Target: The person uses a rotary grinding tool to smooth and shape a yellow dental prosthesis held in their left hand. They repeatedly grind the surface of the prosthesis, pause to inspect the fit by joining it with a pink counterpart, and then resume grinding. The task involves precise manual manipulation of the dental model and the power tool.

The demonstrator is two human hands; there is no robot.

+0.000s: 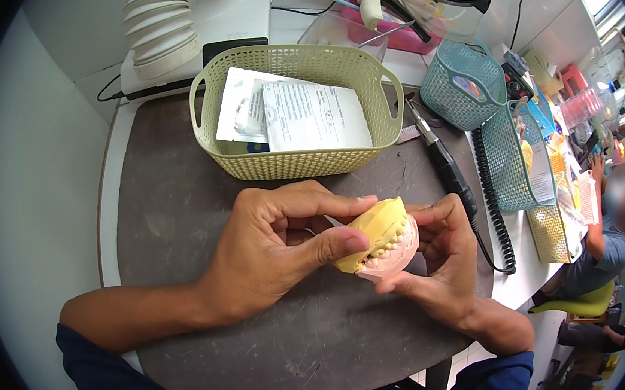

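Observation:
Above the middle of the dark work mat, I hold a pair of dental casts pressed together at the teeth. The yellow dental cast [375,224] is pinched between the thumb and fingers of my left hand [272,244]. On its lower right side sits the pink dental cast [397,256], gripped by my right hand [446,257] with the thumb beneath and the fingers behind. A row of pale yellow teeth shows along the seam between the two. The fingertips of my right hand are partly hidden behind the casts.
A green basket [287,165] with papers and a pouch stands just beyond my hands. To the right lie a black handpiece [445,163] and its coiled cord [498,230]. Blue baskets [459,79] line the right side. A co-worker [596,250] sits farther right.

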